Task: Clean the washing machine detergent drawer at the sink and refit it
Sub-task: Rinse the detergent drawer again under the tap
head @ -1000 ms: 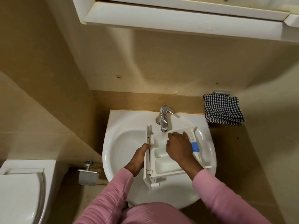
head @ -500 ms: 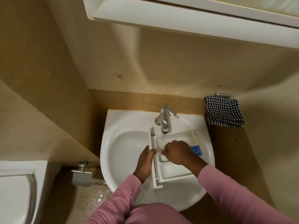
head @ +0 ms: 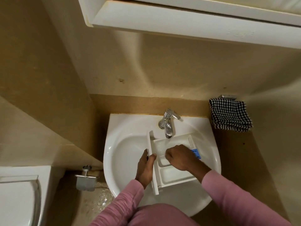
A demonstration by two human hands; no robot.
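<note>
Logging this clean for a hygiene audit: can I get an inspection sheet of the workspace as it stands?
Surface: white ceramic sink; chrome tap on its back rim, water seems to be running.
Job's things: white plastic detergent drawer held in the basin under the spout; blue plastic insert at its right side.
Clutter: nothing seen.
Hands: left hand grips the drawer's front panel; right hand, fingers curled, is inside a compartment; whether it holds anything cannot be told.
Cables: nothing seen.
Surroundings: black-and-white checked cloth hanging at right; white toilet and chrome paper holder at left; white cabinet above; wet floor patch.
</note>
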